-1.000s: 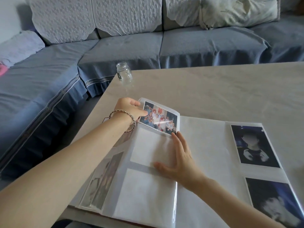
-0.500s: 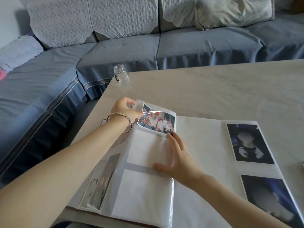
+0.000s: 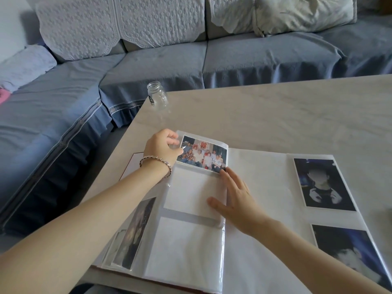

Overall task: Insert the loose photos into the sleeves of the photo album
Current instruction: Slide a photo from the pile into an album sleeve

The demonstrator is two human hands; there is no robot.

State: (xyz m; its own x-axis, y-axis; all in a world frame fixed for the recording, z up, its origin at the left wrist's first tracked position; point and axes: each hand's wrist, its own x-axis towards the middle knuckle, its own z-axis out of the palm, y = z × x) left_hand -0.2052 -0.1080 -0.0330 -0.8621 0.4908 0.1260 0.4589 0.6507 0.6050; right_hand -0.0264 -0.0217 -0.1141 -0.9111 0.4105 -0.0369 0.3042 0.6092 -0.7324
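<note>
Open photo album [image 3: 258, 183]: our left hand [image 3: 163, 147] pinches the group photo [image 3: 203, 154], seemingly almost seated; right hand [image 3: 235, 200] lies flat; we count two sleeves [image 3: 191, 187] empty.

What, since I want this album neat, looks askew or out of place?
Only the lidless glass jar: it stands right at the table's far-left corner, near the edge. The group photo lies in the top sleeve, whose film the left hand pinches; the right hand presses the page. Nothing looks spilled or torn.
</note>
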